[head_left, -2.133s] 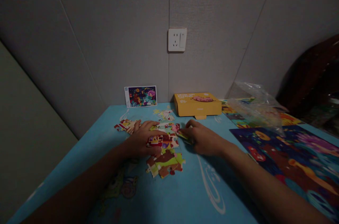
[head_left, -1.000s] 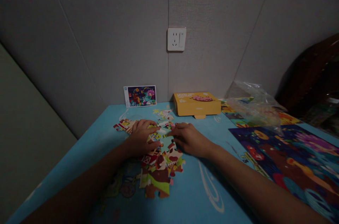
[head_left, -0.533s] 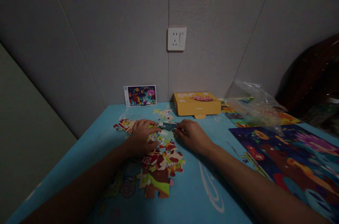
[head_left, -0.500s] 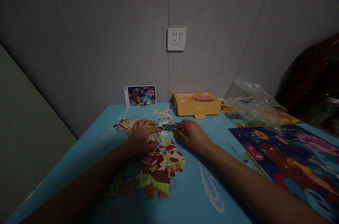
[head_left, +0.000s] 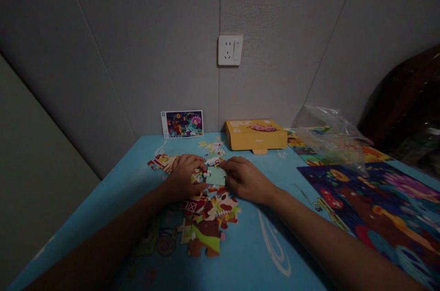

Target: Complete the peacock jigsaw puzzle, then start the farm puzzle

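Note:
A pale green jigsaw piece is pinched at its right edge by my right hand, its plain face toward me. My left hand rests over the loose jigsaw pieces, thumb and index finger apart near the left edge of the pale piece. I cannot tell whether they touch it. Around and below both hands lies a heap of colourful jigsaw pieces with farm pictures, some overlapping. Pieces under my left palm are hidden.
On the blue patterned table a yellow puzzle box stands near the wall. A picture card leans against the wall. At right lie a dark blue picture puzzle and a clear plastic bag over another colourful picture.
The pale piece has tipped from nearly edge-on to showing its broad face, and has come slightly nearer to me. My left hand has barely moved.

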The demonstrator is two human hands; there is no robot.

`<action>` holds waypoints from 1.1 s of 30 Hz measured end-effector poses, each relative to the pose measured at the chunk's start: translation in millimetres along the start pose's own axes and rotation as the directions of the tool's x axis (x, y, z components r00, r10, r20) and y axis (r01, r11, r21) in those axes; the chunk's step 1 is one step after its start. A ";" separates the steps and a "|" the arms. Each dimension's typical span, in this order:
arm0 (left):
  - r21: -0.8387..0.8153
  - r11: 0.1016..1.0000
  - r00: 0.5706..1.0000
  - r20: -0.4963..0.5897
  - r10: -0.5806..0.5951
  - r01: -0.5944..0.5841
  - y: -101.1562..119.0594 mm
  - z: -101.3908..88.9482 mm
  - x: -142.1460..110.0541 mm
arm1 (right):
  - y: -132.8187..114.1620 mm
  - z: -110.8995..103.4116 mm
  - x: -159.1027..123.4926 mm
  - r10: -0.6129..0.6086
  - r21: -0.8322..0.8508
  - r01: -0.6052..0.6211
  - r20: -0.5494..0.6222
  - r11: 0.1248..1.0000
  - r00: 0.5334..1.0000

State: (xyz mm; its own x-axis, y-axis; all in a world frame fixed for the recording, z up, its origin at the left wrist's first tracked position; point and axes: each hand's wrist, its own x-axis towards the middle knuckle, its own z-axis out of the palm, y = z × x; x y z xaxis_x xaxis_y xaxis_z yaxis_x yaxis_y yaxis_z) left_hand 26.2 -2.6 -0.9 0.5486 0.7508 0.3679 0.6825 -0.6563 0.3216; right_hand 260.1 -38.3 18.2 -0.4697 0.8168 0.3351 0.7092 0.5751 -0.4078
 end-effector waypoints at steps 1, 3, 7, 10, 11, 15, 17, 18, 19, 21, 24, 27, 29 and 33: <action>-0.007 1.000 1.000 -0.006 0.010 -0.010 0.3 -0.4 0.1 | -1.1 -0.4 -0.2 0.009 0.023 -0.009 0.004 1.000 1.000; -0.018 1.000 1.000 -0.014 0.026 -0.026 1.3 -1.0 0.2 | -2.5 -0.8 -0.3 0.023 0.053 -0.023 0.011 0.998 1.000; -0.037 0.997 0.998 -0.023 0.062 -0.063 4.4 -1.5 0.2 | -3.0 -0.6 0.0 0.023 0.057 -0.025 0.028 0.998 0.999; -0.056 0.996 0.998 -0.030 0.063 -0.065 6.4 -2.1 -0.3 | -3.3 -0.6 0.2 0.021 0.094 -0.023 0.022 0.995 1.000; -0.064 0.996 0.998 -0.038 0.053 -0.056 6.9 -2.5 -0.6 | -3.5 -0.7 0.3 0.030 0.116 -0.032 0.012 0.993 0.999; -0.116 0.992 0.995 -0.090 0.032 -0.042 8.9 -5.0 -0.8 | -4.8 -1.2 0.2 0.096 0.201 -0.085 -0.045 0.976 0.994; -0.149 0.986 0.991 -0.124 0.057 -0.076 9.9 -6.1 -0.1 | -5.2 -1.5 0.2 0.102 0.225 -0.085 -0.063 0.971 0.993; -0.165 0.982 0.987 -0.141 0.072 -0.095 10.1 -6.4 0.4 | -5.3 -1.7 0.3 0.103 0.229 -0.085 -0.066 0.970 0.993; -0.181 0.978 0.985 -0.157 0.078 -0.106 10.0 -6.5 0.9 | -5.3 -1.9 0.3 0.108 0.228 -0.090 -0.067 0.970 0.992; -0.207 0.973 0.980 -0.187 0.062 -0.101 8.7 -5.9 2.1 | -5.0 -2.4 0.4 0.133 0.214 -0.114 -0.073 0.970 0.988; -0.224 0.972 0.973 -0.229 0.017 -0.070 5.0 -4.1 3.2 | -3.9 -3.5 0.5 0.181 0.197 -0.157 -0.113 0.968 0.977; -0.231 0.971 0.967 -0.255 -0.003 -0.058 2.4 -2.6 3.5 | -1.7 -4.0 0.7 0.229 0.214 -0.192 -0.161 0.958 0.960; -0.230 0.972 0.961 -0.277 -0.024 -0.042 2.4 -2.6 3.6 | -0.4 -3.9 0.9 0.248 0.234 -0.201 -0.192 0.951 0.950; -0.211 0.976 0.932 -0.362 -0.018 -0.062 4.7 -5.9 5.0 | 0.5 -4.6 1.0 0.184 0.285 -0.110 -0.251 0.952 0.950</action>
State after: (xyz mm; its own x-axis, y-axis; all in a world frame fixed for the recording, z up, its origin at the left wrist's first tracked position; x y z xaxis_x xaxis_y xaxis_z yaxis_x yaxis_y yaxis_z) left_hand 29.3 -2.3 7.6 0.3241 0.6849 0.6526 0.5298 -0.7029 0.4746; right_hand 262.4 -37.4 22.2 -0.1833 0.8706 0.4566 0.5772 0.4713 -0.6668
